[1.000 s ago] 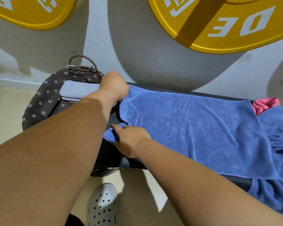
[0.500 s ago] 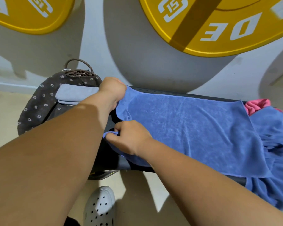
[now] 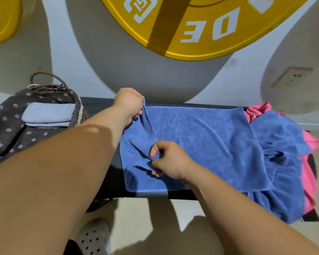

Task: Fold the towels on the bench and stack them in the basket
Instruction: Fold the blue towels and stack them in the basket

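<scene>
In the head view, the only one, the task looks partly done. The basket (image 3: 44, 89) stands at the left end of the worktop (image 3: 107, 181), lined with a dark flowered cloth (image 3: 7, 129), and two pale grey folded towels (image 3: 48, 114) already lie stacked inside it. A blue towel (image 3: 201, 144) lies spread along the worktop, and its first fold is only starting. The left hand (image 3: 129, 103) has its grip closed in a pinch on the towel's far left corner, lifting that edge off the worktop. The right hand (image 3: 169, 159) pinches the near part of the same left edge between thumb and fingers, its grip closed on the cloth, which bunches just under it. At the right end of the worktop sits an unfolded heap: a crumpled blue towel (image 3: 280, 162) over a pink towel (image 3: 258, 110), part of it hanging over the front edge. I judge that the spread towel and at least those two are left to fold and stack; how many lie in the heap I cannot tell.
</scene>
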